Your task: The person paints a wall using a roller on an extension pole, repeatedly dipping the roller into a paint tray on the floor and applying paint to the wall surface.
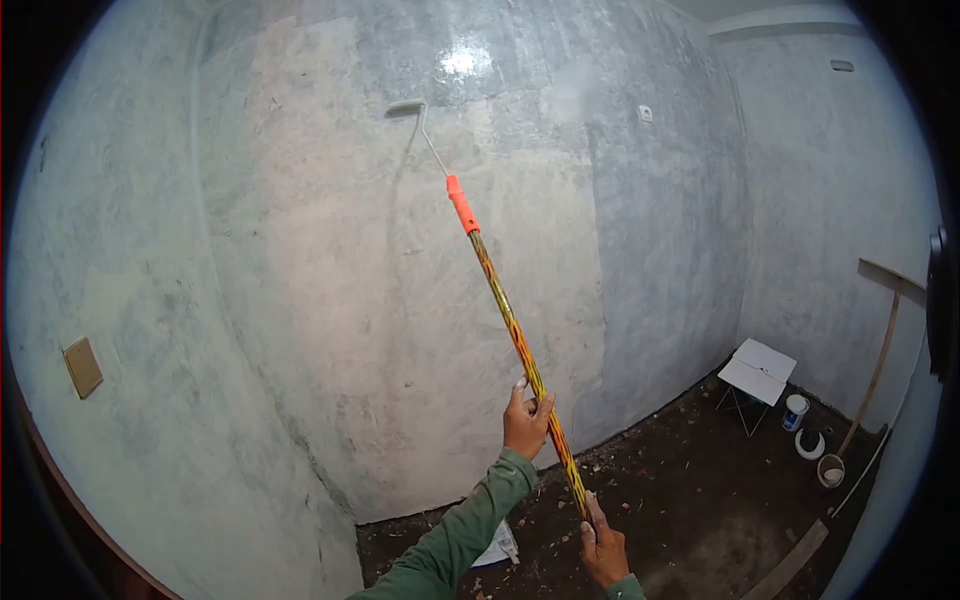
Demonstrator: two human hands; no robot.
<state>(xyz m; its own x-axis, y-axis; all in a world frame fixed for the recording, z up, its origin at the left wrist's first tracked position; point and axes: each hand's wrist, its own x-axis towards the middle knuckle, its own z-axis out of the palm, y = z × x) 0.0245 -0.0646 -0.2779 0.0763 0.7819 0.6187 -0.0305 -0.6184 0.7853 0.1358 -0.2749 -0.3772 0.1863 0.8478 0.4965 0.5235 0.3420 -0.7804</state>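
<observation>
A paint roller [405, 107] is up at the wall, its wire frame running down into an orange-red handle [462, 206]. That handle sits on the end of a long pole [513, 325] patterned in orange, yellow and black, which slants down to the right. Partway along, my left hand [526, 424] is closed around the pole, with the thumb on its left side. My right hand [604, 550] grips it lower down, near the bottom of the view. The wall [480, 350] behind is patchy grey and whitish, with a wet, shiny area [465, 62] at the top.
Far right stand a white folding table [758, 372], a paint can [795, 412], a white curved object [810, 444] and a small bucket [831, 470]. A long-handled wooden tool [878, 360] leans there. A board [790, 562] and white sheet [497, 545] lie on the dark, littered floor.
</observation>
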